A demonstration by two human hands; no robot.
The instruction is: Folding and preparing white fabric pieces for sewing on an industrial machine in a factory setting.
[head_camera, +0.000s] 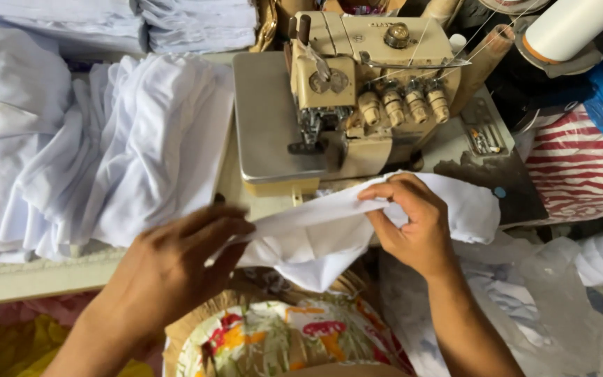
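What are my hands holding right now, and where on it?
Both hold one white fabric piece: left hand pinches its left end, right hand grips its upper edge near the middle.

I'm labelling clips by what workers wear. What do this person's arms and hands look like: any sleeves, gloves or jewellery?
Both arms are bare as far as the view shows: no sleeves, gloves, watch or bracelets. The left hand and right hand show no rings on the visible fingers. The nails are short and unpainted.

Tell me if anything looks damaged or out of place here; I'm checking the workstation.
The dark table surface right of the sewing machine is worn, with its coating peeled in ragged patches. Otherwise nothing stands out: both hands, left and right, hold a white cloth piece flat between them.
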